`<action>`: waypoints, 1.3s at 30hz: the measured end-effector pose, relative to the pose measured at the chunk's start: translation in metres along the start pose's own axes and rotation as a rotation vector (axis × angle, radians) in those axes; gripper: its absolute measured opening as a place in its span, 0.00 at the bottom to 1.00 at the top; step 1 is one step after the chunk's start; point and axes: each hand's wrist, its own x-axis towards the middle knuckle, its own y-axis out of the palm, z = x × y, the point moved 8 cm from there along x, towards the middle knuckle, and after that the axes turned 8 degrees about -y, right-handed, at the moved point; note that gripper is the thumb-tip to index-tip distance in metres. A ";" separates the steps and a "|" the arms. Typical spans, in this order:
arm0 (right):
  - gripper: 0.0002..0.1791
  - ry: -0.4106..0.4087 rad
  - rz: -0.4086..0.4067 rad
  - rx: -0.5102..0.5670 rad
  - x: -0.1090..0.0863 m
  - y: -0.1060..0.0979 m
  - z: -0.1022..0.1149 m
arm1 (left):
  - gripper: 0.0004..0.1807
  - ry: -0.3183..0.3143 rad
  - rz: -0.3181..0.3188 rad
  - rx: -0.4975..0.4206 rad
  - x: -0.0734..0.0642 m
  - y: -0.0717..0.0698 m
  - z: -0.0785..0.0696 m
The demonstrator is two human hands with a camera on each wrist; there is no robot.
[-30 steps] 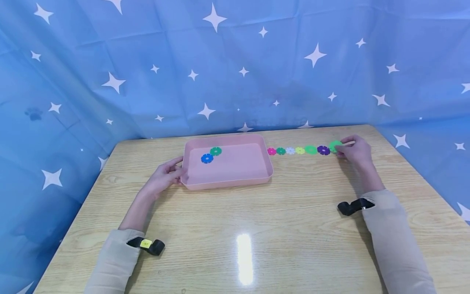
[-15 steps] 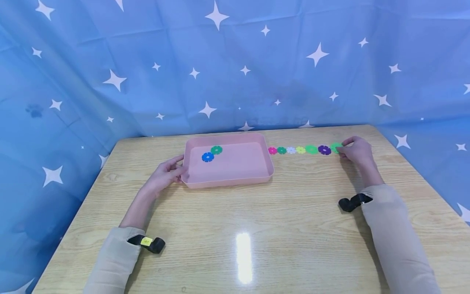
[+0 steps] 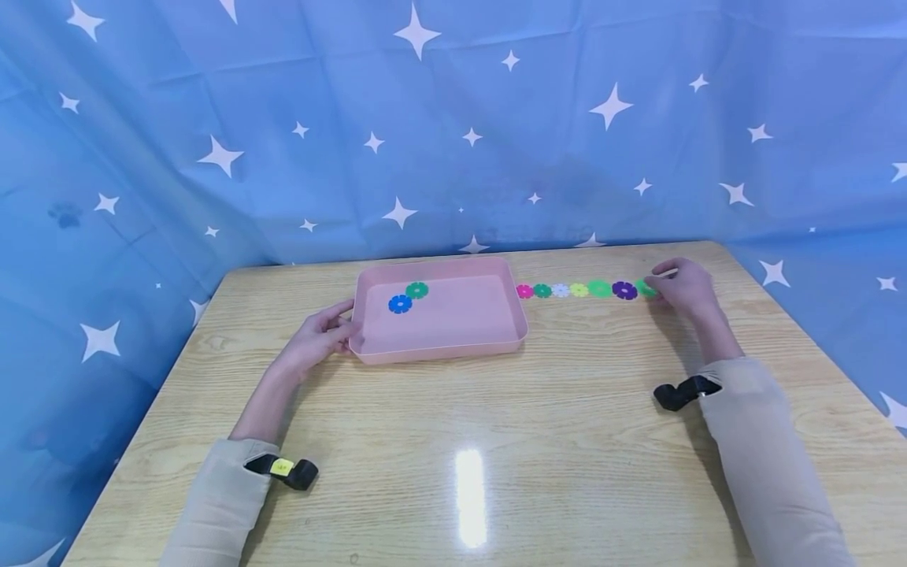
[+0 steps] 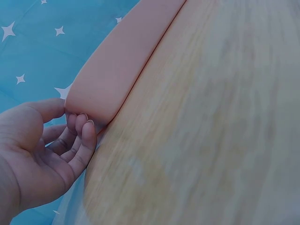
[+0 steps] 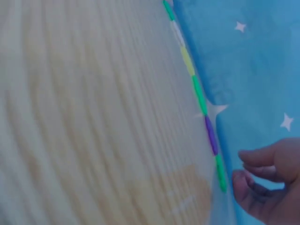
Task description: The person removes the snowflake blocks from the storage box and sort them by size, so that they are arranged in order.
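Note:
My left hand (image 3: pixel 319 340) is at the left end of a pink tray (image 3: pixel 520 315); its thumb and bent fingers grip the tray's end in the left wrist view. Inside the tray lie a blue notched snowflake disc (image 3: pixel 400 304) and a dark green disc (image 3: pixel 417 290). My right hand (image 3: pixel 686 287) hovers by the far right end of a row of flat discs, fingers loosely bent. In the right wrist view, a small gap separates its fingertips from the last bright green disc (image 5: pixel 221 173). A purple disc (image 3: pixel 624 290) lies beside that one.
From the tray's right side, the row runs through a pink disc (image 3: pixel 524 291), a green disc (image 3: pixel 542 290), a white disc (image 3: pixel 560 290), a yellow disc (image 3: pixel 579 290) and a light green disc (image 3: pixel 600 289). A star-patterned blue cloth (image 3: pixel 453 118) hangs behind the wooden table (image 3: pixel 567 441).
The right hand has let go of the bright green end disc, which now lies against the purple disc, and its fingers have lifted slightly. The left hand stays at the tray.

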 end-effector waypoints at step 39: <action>0.14 -0.460 0.235 0.208 -0.008 0.136 0.231 | 0.35 0.013 0.000 0.004 -0.002 0.000 0.001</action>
